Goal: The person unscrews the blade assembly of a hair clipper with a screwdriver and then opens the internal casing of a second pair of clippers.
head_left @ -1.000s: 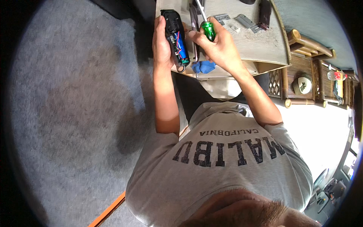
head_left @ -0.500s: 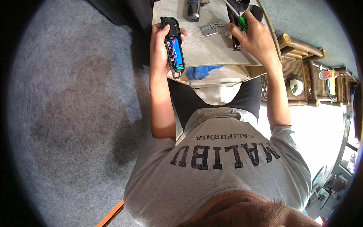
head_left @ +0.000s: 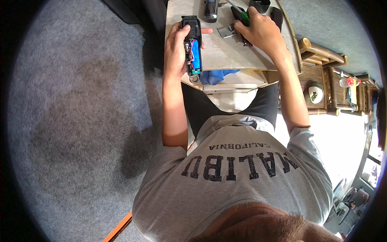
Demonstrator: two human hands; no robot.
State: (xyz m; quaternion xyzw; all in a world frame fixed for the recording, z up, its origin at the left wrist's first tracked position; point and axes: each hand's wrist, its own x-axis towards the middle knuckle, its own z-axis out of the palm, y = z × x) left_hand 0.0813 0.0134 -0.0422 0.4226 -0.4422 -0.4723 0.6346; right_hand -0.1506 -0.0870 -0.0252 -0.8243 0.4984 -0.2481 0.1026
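Observation:
My left hand (head_left: pixel 174 54) is closed around a black hair clipper (head_left: pixel 192 30), held upright over the table's left side with the thumb on its upper part. The lower housing is open, showing a blue battery (head_left: pixel 196 55), thin wires and a bit of green board. A metal hook loop sits at its bottom end. In my right hand (head_left: pixel 265 37) is a screwdriver (head_left: pixel 245 17) with a green handle, its shaft pointing up and left. Beneath that hand lies a dark casing part (head_left: pixel 245 41), partly hidden. A metal clipper blade (head_left: pixel 226 32) rests between the hands.
A second dark clipper (head_left: pixel 210 11) lies at the far side of the wooden table (head_left: pixel 225 56). A black cup-like container (head_left: pixel 260 5) is at the far right. Blue cloth (head_left: pixel 217 76) sits on the shelf below. Bamboo seats (head_left: pixel 322 56) stand to the right.
My right hand has moved left with the screwdriver, toward the metal blade. My left hand and the clipper have shifted slightly right, and the view has moved a little too.

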